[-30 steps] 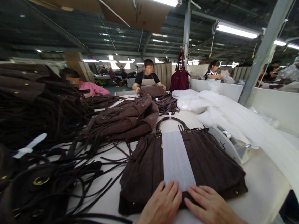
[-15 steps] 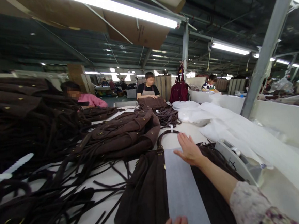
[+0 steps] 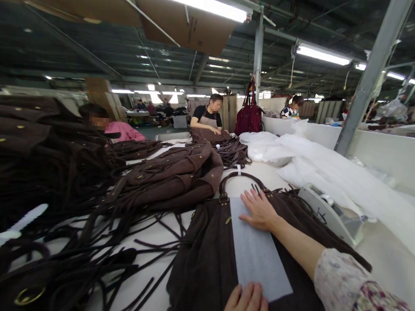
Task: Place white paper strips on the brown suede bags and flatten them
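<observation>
A dark brown handbag (image 3: 204, 254) lies flat on the table, its curved handle (image 3: 232, 176) pointing away from me. A pale grey-white rectangular sheet (image 3: 257, 258) rests on the front of the bag, beside a strap with a metal buckle. My right hand (image 3: 258, 211), fingers spread and stretched, presses on the sheet's far end just below the handle. At the sheet's near edge my left hand (image 3: 246, 307) lies flat with its fingers stretched out; its wrist is out of view. Neither hand grips anything.
Piles of brown bags (image 3: 163, 181) and loose straps fill the left. White sheeting (image 3: 310, 158) and a grey tape-dispenser-like device (image 3: 327, 213) are on the right. Across the table a co-worker (image 3: 208, 115) handles brown bags; another person in pink (image 3: 124, 130) is at left.
My right hand has shifted slightly down and left, from beside the handle onto the sheet. My left hand has come further into view. The co-worker opposite has turned and moved an arm.
</observation>
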The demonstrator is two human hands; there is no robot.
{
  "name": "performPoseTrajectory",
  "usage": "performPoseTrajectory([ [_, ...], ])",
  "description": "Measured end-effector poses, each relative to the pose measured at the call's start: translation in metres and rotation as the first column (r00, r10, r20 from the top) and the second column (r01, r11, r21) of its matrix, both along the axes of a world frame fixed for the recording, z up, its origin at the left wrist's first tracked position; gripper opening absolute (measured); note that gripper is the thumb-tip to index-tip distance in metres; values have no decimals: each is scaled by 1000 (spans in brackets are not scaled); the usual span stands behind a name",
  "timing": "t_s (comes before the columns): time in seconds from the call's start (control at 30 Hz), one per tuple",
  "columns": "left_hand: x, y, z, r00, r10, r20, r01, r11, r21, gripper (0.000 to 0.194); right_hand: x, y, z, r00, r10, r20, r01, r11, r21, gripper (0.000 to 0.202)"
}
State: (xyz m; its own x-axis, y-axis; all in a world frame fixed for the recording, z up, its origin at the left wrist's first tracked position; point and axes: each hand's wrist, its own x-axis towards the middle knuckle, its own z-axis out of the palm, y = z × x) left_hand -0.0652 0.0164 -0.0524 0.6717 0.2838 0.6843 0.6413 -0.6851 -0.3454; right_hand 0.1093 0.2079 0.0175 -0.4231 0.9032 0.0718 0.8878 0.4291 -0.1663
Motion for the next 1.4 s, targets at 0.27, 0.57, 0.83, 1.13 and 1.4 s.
performPoseTrajectory([
  [0.27,3,-31,58,981,34,-190,-139,809,-572,34,44,-75,48,975,208,-75,-219,954,-204,39],
  [0.57,11,-28,67,975,-23,-219,-128,749,-650,29,114,-260,31,863,506,-11,-503,856,-116,99],
  [0.83,22,-27,69,943,11,-334,-206,805,-557,19,107,-248,-35,922,367,119,-386,877,286,57],
  [1.13,60,-24,49,941,76,-331,-248,820,-516,25,130,-230,-43,922,356,153,-385,801,459,34],
  [1.4,54,-24,53,967,71,-246,-197,820,-537,20,100,-230,-38,889,447,97,-438,769,466,16],
])
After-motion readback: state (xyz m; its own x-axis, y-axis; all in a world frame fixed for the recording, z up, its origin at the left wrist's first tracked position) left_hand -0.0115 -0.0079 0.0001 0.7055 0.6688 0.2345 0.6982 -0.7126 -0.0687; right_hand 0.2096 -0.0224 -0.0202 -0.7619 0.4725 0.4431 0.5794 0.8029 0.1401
